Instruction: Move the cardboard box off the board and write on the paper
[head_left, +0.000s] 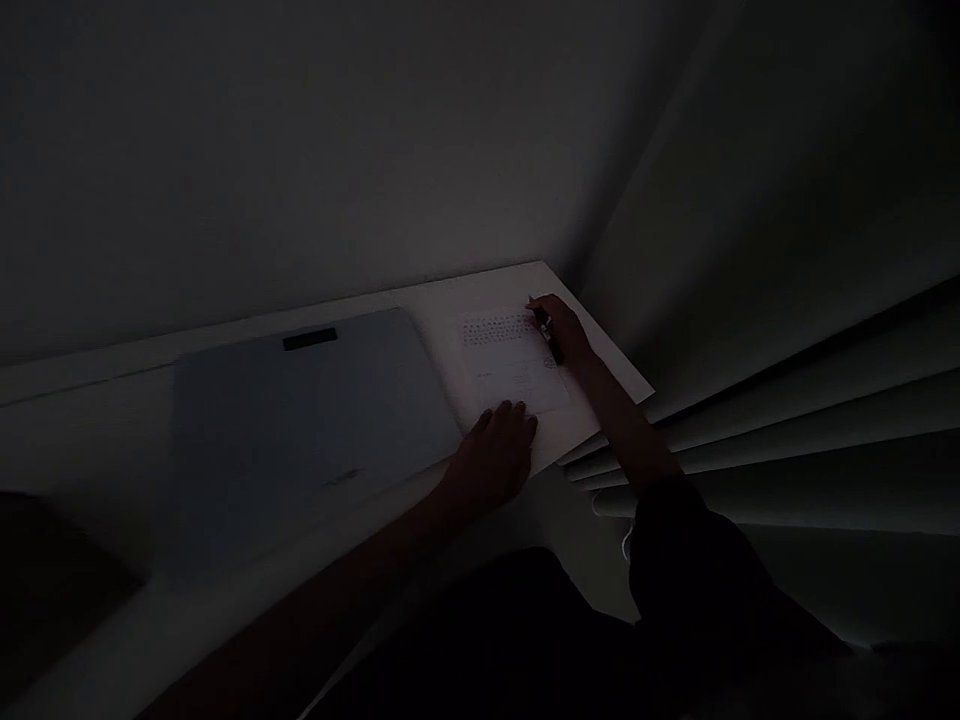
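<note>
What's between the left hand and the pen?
A stretch of the paper with faint marks, nothing standing on it, in the head view. Left hand rests at its near edge; right hand holds the pen.

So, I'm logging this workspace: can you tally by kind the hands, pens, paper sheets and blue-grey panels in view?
Bare left hand and right hand: 2
Slim dark pen: 1
White sheet of paper: 1
Flat blue-grey rectangular panel: 1
Total: 5

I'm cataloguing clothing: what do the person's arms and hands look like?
The left hand and right hand are ungloved. A dark sleeve on the right arm stops short of the wrist. The left forearm is too dim to tell if sleeved.
</note>
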